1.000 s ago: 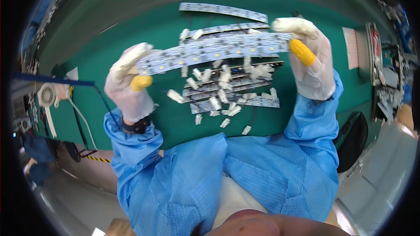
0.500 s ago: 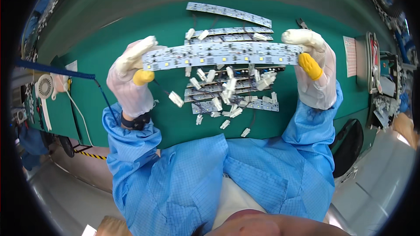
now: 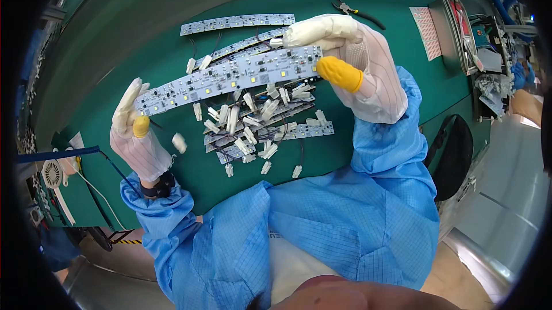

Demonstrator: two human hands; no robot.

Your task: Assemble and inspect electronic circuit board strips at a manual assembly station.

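Observation:
Both hands, in pale gloves with yellow thumb covers, pinch one white LED strip board by its ends and hold it above the bench. My left hand closes on the left end; my right hand has the right end between thumb and fingers and sits higher and closer to view. Small yellowish LEDs and dark components dot the board's face. From its left end a wire hangs down with a white connector. Below lies a heap of similar boards with white plug connectors, partly hidden by the held board.
A further LED strip board lies behind the heap. Pliers rest at the back right, near a printed sheet and a metal-edged tray. At the left are a small white fan and a blue coiled cord.
The held board has tilted, its right end rising and its left end dropping. My right hand has come closer to view. The whole view has turned, and the bench things appear shifted left.

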